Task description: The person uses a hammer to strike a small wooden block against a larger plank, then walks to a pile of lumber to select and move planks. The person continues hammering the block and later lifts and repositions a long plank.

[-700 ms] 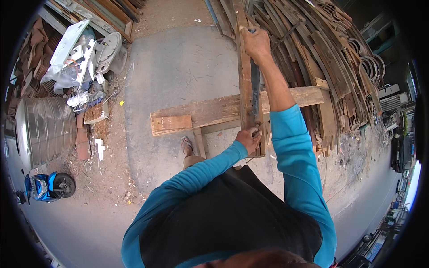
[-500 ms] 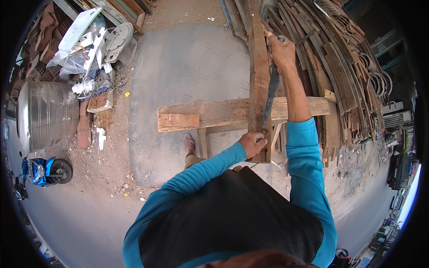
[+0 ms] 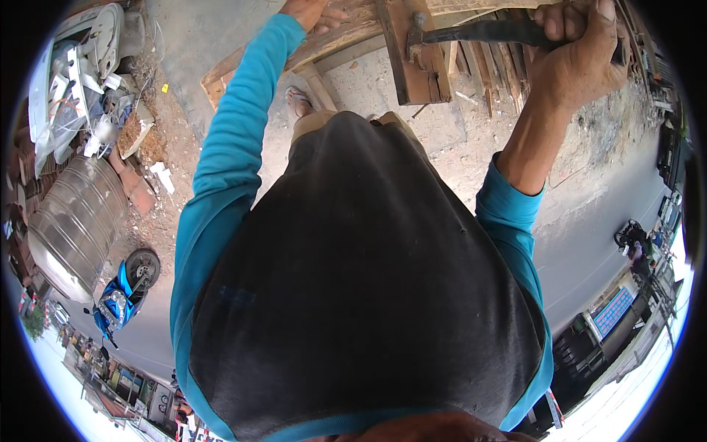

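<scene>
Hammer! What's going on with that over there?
A person in blue sleeves has a hammer in the right grip, its head at a brown plank near the plank's close end. The plank lies across a wooden beam. The left grip is by that beam, partly cut off, so I can't tell whether it's touching.

Black-fronted top (image 3: 361, 272), long turquoise sleeves (image 3: 236, 132), turquoise neckline (image 3: 346, 425), tan legwear (image 3: 313, 124), sandal (image 3: 296, 93)
</scene>
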